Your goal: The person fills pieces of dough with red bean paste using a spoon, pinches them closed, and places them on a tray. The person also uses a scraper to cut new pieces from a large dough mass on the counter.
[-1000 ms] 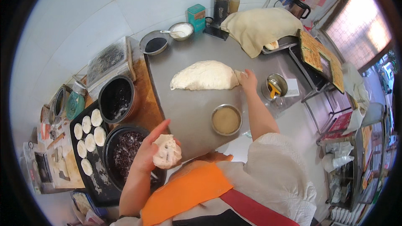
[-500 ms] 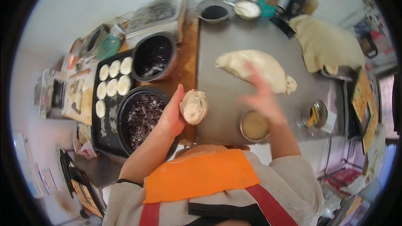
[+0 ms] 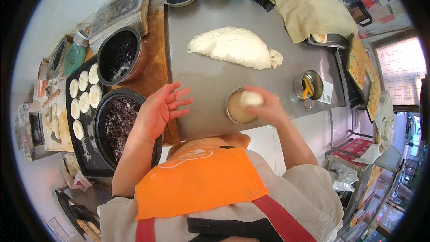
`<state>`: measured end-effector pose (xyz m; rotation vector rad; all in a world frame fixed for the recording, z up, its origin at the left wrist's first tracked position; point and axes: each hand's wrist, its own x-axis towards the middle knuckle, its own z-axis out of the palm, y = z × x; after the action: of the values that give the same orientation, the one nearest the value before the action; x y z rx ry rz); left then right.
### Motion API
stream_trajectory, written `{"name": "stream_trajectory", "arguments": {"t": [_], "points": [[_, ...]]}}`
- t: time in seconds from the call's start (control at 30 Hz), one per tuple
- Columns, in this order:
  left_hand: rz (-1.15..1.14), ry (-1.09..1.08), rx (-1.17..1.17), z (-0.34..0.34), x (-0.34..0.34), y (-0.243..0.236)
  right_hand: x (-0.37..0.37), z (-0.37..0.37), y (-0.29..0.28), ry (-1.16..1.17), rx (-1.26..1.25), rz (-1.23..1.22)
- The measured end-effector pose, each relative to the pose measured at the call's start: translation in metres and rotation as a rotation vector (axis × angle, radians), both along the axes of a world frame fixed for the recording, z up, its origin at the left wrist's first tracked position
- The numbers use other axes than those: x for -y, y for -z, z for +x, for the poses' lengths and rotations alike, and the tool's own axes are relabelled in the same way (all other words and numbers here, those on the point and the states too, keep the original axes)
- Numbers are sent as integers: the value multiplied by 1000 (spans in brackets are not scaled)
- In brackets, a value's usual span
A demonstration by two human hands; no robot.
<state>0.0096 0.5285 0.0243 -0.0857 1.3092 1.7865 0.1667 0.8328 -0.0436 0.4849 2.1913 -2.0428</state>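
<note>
Curling right fingers (image 3: 264,107) loosely round a soft, light dough ball (image 3: 250,100), pressing it into the small metal bowl of sesame (image 3: 234,110) on the desk (image 3: 210,76); cupping from above, not squeezing; spreading left fingers (image 3: 179,101) empty beside the filling pan (image 3: 117,123)

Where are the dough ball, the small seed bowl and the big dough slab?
Dough ball (image 3: 251,99), head view, its rounded top.
Seed bowl (image 3: 234,111), head view, its tan filling.
Dough slab (image 3: 230,47), head view, its middle.
</note>
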Motion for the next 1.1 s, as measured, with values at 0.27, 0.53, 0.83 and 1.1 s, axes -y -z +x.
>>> {"name": "stream_trajectory", "arguments": {"t": [0.27, 0.53, 0.83, 1.1], "points": [[1, 73, -72, 11, 23, -12, 38, 8, 9, -246, -124, 1130], [260, -41, 73, 36, 74, 6, 162, -40, -67, 65, -338, -1139], [368, -332, -22, 26, 307, -32, 427, -118, -129, -634, -731, 316], [3, -1005, -80, 51, 538, 34, 665, -225, -34, -369, -409, 344]]}}
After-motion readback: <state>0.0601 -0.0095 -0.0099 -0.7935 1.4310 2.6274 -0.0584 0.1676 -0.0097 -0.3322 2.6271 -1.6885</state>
